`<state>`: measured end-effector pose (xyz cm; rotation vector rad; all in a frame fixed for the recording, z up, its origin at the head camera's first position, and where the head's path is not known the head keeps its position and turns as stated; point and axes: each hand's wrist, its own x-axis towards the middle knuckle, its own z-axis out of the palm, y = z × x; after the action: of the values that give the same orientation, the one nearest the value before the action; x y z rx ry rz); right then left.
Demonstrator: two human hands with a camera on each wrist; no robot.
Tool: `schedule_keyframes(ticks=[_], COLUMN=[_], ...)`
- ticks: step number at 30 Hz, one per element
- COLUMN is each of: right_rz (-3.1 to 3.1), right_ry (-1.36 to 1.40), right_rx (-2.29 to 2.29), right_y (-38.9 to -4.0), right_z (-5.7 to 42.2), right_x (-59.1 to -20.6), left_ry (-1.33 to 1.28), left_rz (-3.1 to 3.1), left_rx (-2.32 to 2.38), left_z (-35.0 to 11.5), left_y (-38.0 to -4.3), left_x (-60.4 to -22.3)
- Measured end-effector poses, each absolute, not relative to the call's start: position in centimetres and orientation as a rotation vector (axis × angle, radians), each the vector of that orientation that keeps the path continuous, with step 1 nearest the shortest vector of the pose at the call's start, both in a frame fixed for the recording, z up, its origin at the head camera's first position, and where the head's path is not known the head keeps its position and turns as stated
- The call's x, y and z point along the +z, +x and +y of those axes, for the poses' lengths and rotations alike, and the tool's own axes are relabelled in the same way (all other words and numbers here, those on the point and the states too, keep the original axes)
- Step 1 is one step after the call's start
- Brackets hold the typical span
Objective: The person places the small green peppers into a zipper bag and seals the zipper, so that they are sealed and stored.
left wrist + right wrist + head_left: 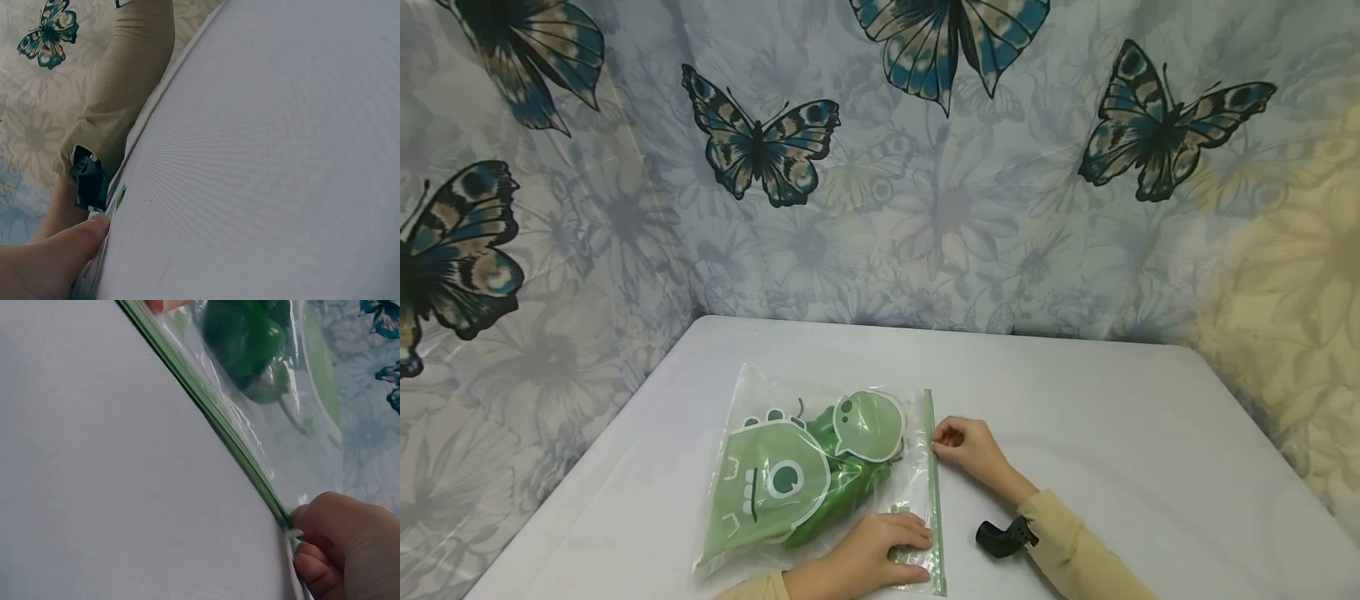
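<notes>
A clear zip bag [752,483] printed with green cartoon monsters lies on the table, its green zip strip [933,492] facing right. Inside are shiny green things [842,496]; one [244,344] looks like a green pepper with a stem. My left hand [872,554] rests on the near part of the bag, fingers spread and pressing beside the strip. At the strip's far end, my right hand [966,446] pinches the bag's edge between thumb and curled fingers, right at a small white slider [294,533].
The white table [1075,433] stretches to the right and behind the bag. Butterfly-print cloth [925,208] hangs behind and at the sides. A black wrist camera [1003,537] sits at the right sleeve's cuff, close over the table.
</notes>
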<state>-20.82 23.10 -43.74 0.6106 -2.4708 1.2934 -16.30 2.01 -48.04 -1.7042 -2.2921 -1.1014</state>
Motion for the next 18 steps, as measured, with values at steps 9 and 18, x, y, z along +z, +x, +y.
schedule_keyframes(ticks=[9, 18], right_rz=[-2.495, -2.465], right_ry=[0.553, 0.419], right_rx=[1.360, 1.361], right_y=[-23.8, -25.4], right_z=[24.8, 24.8], right_x=[-47.4, -47.4], left_ry=[-1.699, -1.692], left_rz=[-2.280, -2.273], left_rx=[-1.082, -1.060], left_z=[1.8, 1.8], left_y=[-16.1, -16.4], left_x=[-48.1, -48.0])
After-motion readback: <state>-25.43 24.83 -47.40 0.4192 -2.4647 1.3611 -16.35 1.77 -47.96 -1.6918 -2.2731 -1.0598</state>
